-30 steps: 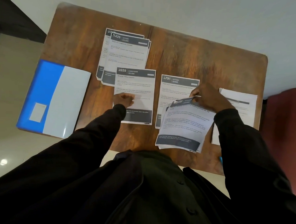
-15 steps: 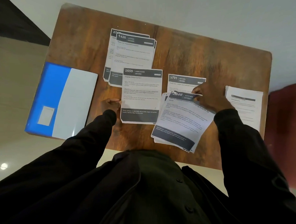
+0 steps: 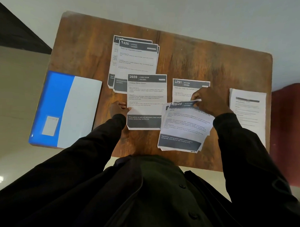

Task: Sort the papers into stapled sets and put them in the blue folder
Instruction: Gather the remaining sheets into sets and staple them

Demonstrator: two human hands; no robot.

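At the lower right of the wooden table (image 3: 207, 64), the right hand (image 3: 209, 101) had its grip clamped on the top edge of a fanned sheaf of papers (image 3: 184, 128). The thumb and fingers covered part of the sheaf's header, so its number could not be read in full. The sheaf overlapped the lower half of the sheet numbered 3791 (image 3: 184, 90) and the bottom right corner of the sheet numbered 2659 (image 3: 146, 96).

The left hand (image 3: 118, 109) sat curled at the left edge of 2659. Whether its grip pinched the paper or only touched it could not be told.

A pile topped by sheet 1426 (image 3: 137, 60) lay above centre and hid all but the edges of the sheets beneath. Another pile (image 3: 248, 113) lay at the right edge, its print too faint to read.

The blue folder (image 3: 61, 107) lay closed at the left, jutting past the table's edge, with a pale label near its lower corner. Dark sleeves filled the bottom of the frame.
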